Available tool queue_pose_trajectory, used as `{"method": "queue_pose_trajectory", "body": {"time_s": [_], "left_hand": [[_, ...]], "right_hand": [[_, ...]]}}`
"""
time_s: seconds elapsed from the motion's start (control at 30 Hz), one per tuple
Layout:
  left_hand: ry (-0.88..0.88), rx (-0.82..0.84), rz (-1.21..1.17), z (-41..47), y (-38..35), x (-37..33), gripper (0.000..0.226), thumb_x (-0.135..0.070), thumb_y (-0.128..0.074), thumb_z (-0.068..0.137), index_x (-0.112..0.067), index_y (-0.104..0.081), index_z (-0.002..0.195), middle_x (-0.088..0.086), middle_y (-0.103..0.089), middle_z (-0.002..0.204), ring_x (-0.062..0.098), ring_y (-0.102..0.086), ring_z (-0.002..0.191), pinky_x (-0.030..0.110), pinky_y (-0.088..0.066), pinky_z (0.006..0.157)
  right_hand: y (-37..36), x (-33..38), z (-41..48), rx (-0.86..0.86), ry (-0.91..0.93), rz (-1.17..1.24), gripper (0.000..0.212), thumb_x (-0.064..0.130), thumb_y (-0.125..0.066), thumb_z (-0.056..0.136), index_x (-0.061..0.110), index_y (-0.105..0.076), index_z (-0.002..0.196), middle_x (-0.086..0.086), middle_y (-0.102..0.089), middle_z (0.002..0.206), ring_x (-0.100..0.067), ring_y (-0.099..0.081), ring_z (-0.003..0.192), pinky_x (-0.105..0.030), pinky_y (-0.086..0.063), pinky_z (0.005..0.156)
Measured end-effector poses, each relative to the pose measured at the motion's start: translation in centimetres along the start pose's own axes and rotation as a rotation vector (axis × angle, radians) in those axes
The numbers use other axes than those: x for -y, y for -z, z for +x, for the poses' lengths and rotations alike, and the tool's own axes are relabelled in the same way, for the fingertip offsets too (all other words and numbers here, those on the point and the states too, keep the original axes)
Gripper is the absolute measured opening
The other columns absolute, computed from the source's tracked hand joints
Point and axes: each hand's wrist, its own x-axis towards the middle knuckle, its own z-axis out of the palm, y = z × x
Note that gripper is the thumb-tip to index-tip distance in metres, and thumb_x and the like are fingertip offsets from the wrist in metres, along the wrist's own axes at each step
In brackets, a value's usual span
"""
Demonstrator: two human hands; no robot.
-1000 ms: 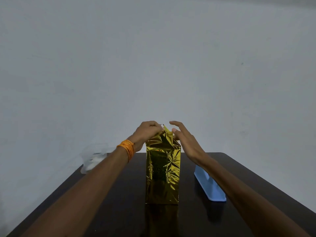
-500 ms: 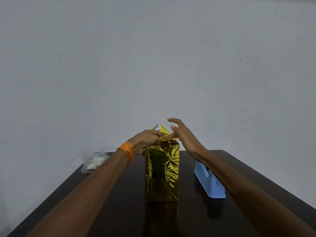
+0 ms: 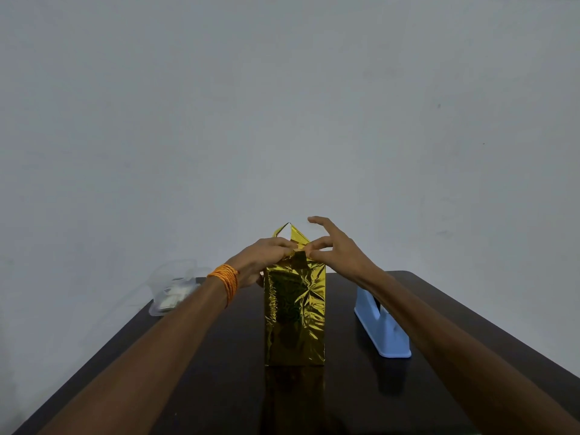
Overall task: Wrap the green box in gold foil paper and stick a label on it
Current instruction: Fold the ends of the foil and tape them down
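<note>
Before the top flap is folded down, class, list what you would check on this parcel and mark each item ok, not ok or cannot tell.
1. Wrapped box upright on the table: ok.
2. Near face covered in gold foil: ok; far faces: cannot tell.
3. Top closed: not ok, a pointed flap stands up.
4. Left hand holds the top folds, right hand pinches the foil edge: ok.
5. Blue tape dispenser stands right of the box: ok; tape loaded: cannot tell.
6. Label on: not ok on the near face.
</note>
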Motion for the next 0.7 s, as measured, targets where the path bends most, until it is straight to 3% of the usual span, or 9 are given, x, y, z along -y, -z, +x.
{"method": "queue_pose_trajectory", "body": {"time_s": [0.1,0.17,0.47,0.7], "left_hand": [[0.031,0.08,0.087,-0.5,0.5,-0.2,0.03,-0.029,-0.061,0.094,-0.037,-0.063,0.123,0.006,-0.062,0.12,0.024,-0.058,0.108,0.043,-0.054,0.073],[0.039,0.112,0.1,-0.7,0.9,-0.2,0.035,-0.028,-0.061,0.094,-0.038,-0.059,0.127,0.006,-0.061,0.12,0.023,-0.06,0.102,0.041,-0.055,0.069],[0.019,0.128,0.056,-0.7,1.5,1.0,0.043,-0.039,-0.07,0.088,-0.038,-0.059,0.129,0.0,-0.06,0.122,0.021,-0.056,0.109,0.044,-0.055,0.082],[0.003,0.121,0.018,-0.7,1.5,1.2,0.048,-0.036,-0.071,0.088,-0.032,-0.057,0.134,0.003,-0.056,0.124,0.025,-0.051,0.118,0.055,-0.05,0.097]], "right_hand": [[0.3,-0.2,0.1,0.031,0.017,-0.005,0.069,0.021,-0.073,0.087,0.041,-0.037,0.143,0.009,-0.076,0.097,-0.011,-0.066,0.105,-0.05,-0.044,0.107],[0.3,-0.3,0.2,0.043,0.018,-0.017,0.07,0.021,-0.073,0.087,0.044,-0.037,0.142,0.01,-0.075,0.098,-0.012,-0.066,0.107,-0.05,-0.044,0.107],[0.2,-0.8,0.3,0.041,0.018,0.023,0.067,0.017,-0.072,0.088,0.039,-0.039,0.143,0.001,-0.075,0.102,-0.015,-0.069,0.101,-0.046,-0.052,0.099],[0.3,-0.9,0.3,0.032,-0.001,0.065,0.059,0.016,-0.072,0.088,0.037,-0.047,0.137,0.0,-0.076,0.1,-0.015,-0.07,0.098,-0.031,-0.051,0.089]]}}
